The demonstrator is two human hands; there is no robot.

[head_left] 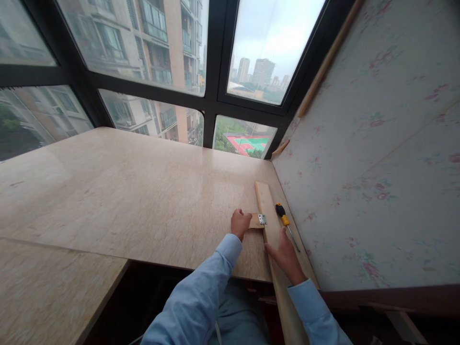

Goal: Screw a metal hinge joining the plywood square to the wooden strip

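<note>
A long wooden board (pixel 265 196) lies on the stone sill, its near end running past the front edge. A small metal hinge (pixel 262 219) joins it to a short wooden piece (pixel 255 221) on its left. My left hand (pixel 240 223) is closed on the left end of that short piece. Lying across the long board, my right hand (pixel 285 254) grips it with the thumb at the left edge and the fingers toward the right. Just beyond the right fingers lies a screwdriver (pixel 283 214) with a black and yellow handle, its shaft pointing toward me.
The beige stone sill (pixel 161 191) stretches far to the left, with a lower-left slab (pixel 53 287) beside a dark gap. Dark-framed windows (pixel 212 57) stand behind. A floral-papered wall (pixel 377 167) closes off the right side, close to the screwdriver.
</note>
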